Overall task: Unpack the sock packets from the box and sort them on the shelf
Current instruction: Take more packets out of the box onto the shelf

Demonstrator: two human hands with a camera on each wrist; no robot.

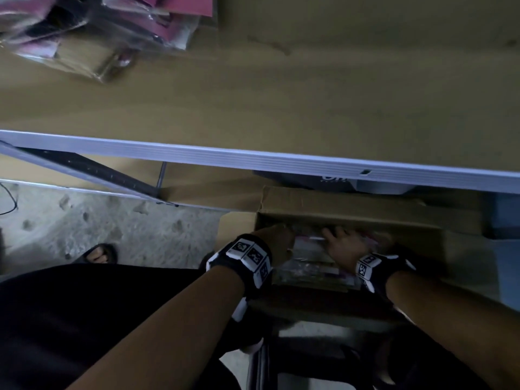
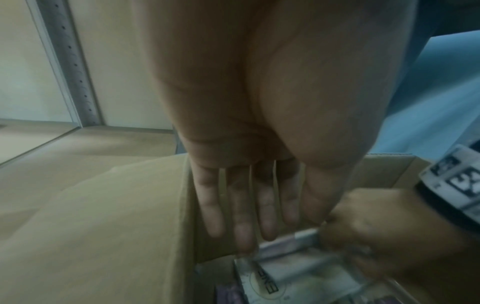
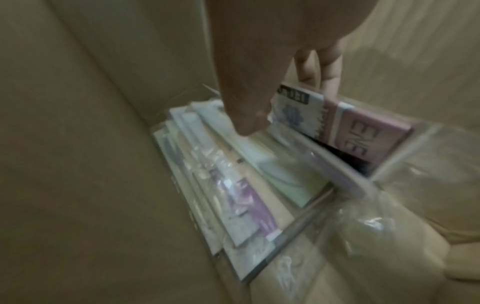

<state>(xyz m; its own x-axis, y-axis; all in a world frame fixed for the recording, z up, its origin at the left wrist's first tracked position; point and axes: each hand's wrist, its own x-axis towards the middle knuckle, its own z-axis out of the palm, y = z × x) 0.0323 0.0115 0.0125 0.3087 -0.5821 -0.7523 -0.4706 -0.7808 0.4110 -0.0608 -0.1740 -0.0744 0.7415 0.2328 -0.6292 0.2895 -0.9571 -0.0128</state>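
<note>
An open cardboard box (image 1: 351,211) stands on the floor under the shelf's front rail (image 1: 253,157). Both hands reach into it. My left hand (image 1: 277,239) hangs by the box's left wall with straight fingers (image 2: 241,222), their tips near the top edge of a packet (image 2: 283,275). My right hand (image 1: 342,243) pinches a pink sock packet (image 3: 363,133) between thumb and fingers (image 3: 324,74), tilting it up on edge. Several more clear-wrapped packets (image 3: 233,185) lie stacked on the box floor. More packets (image 1: 84,32) lie on the shelf at the far left.
The shelf surface (image 1: 309,94) is covered with brown cardboard. A dark box (image 1: 309,180) sits behind the open box on the lower level. Concrete floor (image 1: 112,226) lies to the left, with my sandalled foot (image 1: 100,254). A blue surface (image 1: 503,249) stands to the right.
</note>
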